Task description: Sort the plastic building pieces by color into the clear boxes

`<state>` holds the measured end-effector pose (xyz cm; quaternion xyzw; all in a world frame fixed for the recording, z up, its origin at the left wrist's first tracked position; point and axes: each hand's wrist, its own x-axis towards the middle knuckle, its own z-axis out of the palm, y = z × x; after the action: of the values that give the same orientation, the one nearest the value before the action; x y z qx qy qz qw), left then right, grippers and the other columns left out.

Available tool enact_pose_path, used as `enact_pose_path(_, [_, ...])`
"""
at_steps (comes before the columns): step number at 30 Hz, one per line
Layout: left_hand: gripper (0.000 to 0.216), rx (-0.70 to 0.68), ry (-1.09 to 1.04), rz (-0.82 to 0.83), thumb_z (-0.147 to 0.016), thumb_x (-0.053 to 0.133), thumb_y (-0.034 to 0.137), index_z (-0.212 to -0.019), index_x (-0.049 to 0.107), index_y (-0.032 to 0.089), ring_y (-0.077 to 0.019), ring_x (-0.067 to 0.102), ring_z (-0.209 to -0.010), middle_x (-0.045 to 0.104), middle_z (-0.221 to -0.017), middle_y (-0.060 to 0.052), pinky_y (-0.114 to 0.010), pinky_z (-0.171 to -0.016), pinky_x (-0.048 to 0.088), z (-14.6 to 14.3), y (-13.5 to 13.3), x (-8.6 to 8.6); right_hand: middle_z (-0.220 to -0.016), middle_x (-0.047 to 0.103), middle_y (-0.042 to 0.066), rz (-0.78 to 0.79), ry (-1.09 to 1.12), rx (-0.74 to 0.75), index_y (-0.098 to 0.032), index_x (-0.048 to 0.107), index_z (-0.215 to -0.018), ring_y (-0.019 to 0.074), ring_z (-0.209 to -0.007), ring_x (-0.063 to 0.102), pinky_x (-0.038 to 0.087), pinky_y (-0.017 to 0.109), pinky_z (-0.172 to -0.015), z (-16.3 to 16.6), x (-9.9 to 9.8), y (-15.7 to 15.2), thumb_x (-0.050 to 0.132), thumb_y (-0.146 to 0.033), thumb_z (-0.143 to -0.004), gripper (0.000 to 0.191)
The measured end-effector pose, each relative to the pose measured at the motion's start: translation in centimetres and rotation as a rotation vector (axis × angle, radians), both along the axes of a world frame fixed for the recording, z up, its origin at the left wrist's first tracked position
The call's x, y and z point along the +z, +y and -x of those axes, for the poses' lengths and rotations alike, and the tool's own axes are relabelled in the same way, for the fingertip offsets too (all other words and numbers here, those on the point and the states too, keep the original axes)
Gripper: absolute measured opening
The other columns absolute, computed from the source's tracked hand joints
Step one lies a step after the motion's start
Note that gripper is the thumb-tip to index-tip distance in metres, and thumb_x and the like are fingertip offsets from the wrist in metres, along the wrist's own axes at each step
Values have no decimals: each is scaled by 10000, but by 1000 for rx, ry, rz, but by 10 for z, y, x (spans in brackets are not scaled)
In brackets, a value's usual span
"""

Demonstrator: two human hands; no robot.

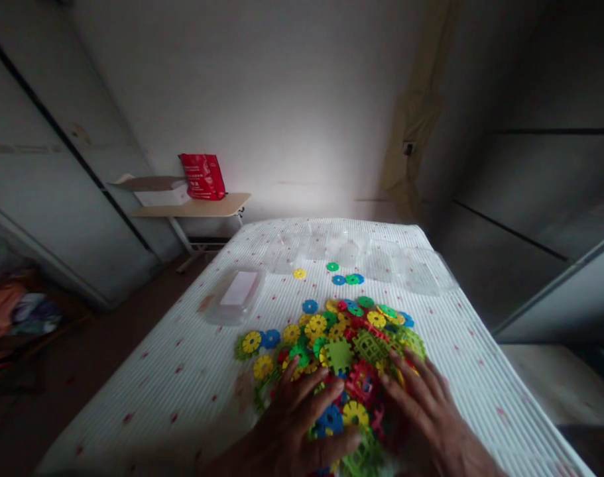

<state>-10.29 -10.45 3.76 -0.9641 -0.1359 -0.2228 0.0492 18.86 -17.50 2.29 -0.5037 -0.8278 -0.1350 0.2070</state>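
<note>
A heap of plastic building pieces [339, 354] lies at the near part of the bed-like surface: notched discs in yellow, green, blue and red, mixed with square lattice pieces. My left hand [302, 417] rests over the heap's left side, its fingers spread. On the right side my right hand [423, 397] lies with fingers stretched over the pieces. Between the hands show a red square piece [362, 381], a yellow disc [355, 414] and a light green square piece [339, 356]. Neither hand grips a piece that I can see. Pieces under the palms are hidden.
Several clear plastic containers [349, 248] stand along the far end of the striped cloth [192, 377]. A clear box with a pale label [238, 295] sits at the left. A few loose discs [333, 267] lie between. Beyond, a small table [207, 207] holds a red bag [203, 177].
</note>
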Motion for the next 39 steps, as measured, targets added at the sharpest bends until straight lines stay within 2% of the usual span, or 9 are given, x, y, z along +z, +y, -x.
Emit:
enact_pose_path(5, [701,26,33,-54,-779,554,583,-1392,307,350,-347,286,-1331,268,-1499,-95,-625,-1071,156,-14,-4,-11,-1476,339,51,-155,-181,13,-329,392,-1364,385,-1357,183,84,669,-1044,28,-26,2,548,-580,-747,683])
enact_pose_path(10, [676,78,34,14,-769,602,373,-1386,329,331,-346,269,-1346,253,-1506,-92,-644,-1061,166,-25,9,-5,-1457,370,97,-68,-157,-11,-246,385,-1392,382,-1355,187,32,644,-1060,39,-15,15,479,-666,-744,778])
enact_pose_path(20, [433,208,-111,-115,-842,498,149,-1262,492,249,-270,347,-1322,449,-1387,-104,-581,-1100,183,-47,39,-5,-1466,358,101,-11,-116,-107,-207,307,-1430,347,-1346,230,82,620,-1066,49,-5,53,571,-475,-787,745])
enact_pose_path(22, [423,170,-88,-104,-863,493,203,-1284,471,230,-273,336,-1329,411,-1417,-118,-574,-1105,180,-42,35,0,-1461,368,96,-17,-137,-94,-216,294,-1436,348,-1341,238,87,627,-1060,48,-3,51,572,-460,-784,750])
enact_pose_path(24, [482,88,-36,-66,-880,480,367,-1336,412,226,-293,308,-1342,344,-1460,-128,-592,-1100,170,-33,26,5,-1458,375,82,-13,-159,-55,-236,287,-1439,353,-1332,250,81,634,-1058,39,-2,43,567,-494,-772,768])
enact_pose_path(26, [605,6,4,-33,-856,449,539,-1375,352,244,-308,294,-1346,297,-1485,-129,-608,-1091,166,-24,15,6,-1460,370,78,-7,-163,-33,-257,281,-1442,364,-1326,259,89,639,-1055,23,-2,32,557,-558,-752,801])
enact_pose_path(28, [671,-33,43,-22,-823,467,595,-1392,316,273,-312,287,-1349,273,-1497,-122,-607,-1086,179,-20,6,4,-1463,358,98,-30,-127,-79,-265,261,-1450,382,-1327,257,139,641,-1043,1,-5,21,558,-593,-735,840])
enact_pose_path(33, [649,147,88,6,-824,578,268,-1401,284,316,-316,217,-1378,229,-1515,-97,-618,-1078,196,-32,5,-8,-1505,240,136,-23,1,-282,-259,129,-1481,412,-1335,233,316,613,-962,-38,-16,12,553,-595,-746,913])
enact_pose_path(39, [673,224,39,-63,-821,507,61,-1398,283,327,-309,211,-1381,222,-1518,-87,-637,-1067,197,-48,30,-11,-1478,276,169,36,50,-222,-242,97,-1483,382,-1337,238,367,548,-951,-30,-28,43,534,-614,-759,924])
